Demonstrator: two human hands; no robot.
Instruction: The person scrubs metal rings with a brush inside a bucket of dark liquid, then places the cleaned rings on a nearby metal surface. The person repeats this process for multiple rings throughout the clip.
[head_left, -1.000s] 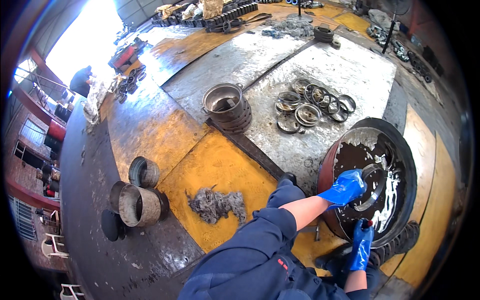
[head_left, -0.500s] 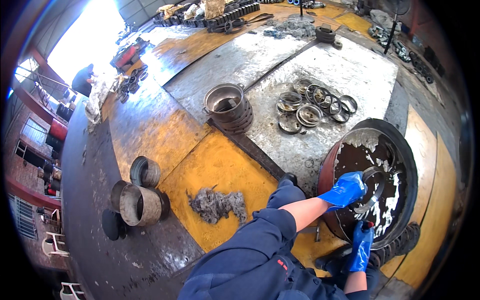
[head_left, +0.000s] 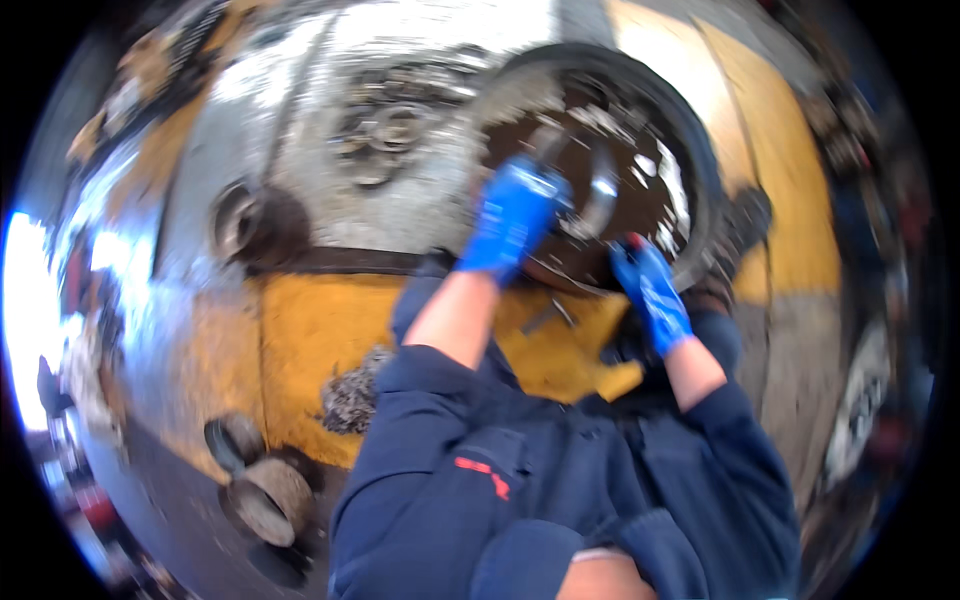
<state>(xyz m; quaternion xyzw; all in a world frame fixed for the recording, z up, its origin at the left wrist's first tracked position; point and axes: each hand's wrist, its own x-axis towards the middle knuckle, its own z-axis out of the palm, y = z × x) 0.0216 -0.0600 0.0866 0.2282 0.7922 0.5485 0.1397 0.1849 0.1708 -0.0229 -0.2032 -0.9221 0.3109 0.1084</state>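
A metal ring [head_left: 603, 190], smeared by motion, is tilted over the dark liquid [head_left: 640, 170] in a wide round drum [head_left: 700, 135]. My left hand [head_left: 515, 215], in a blue glove, is closed around the ring's near left side. Close to the drum's near rim is my right hand [head_left: 652, 295], also blue-gloved. Its fingers are closed round something with a small red end [head_left: 634, 240]; the rest of that thing is hidden. Pale foam streaks float on the liquid.
Several metal rings [head_left: 395, 130] lie on the metal floor plate left of the drum. A metal pot [head_left: 255, 225] stands farther left. Grey fibre waste [head_left: 355, 392] lies on the yellow floor, with cylindrical metal sleeves [head_left: 270, 500] at the lower left. A boot [head_left: 740, 235] is beside the drum.
My view has swung round to the right and down, so the drum now sits nearer the middle and the picture is blurred. Both hands remain closed at the drum, the left on the ring.
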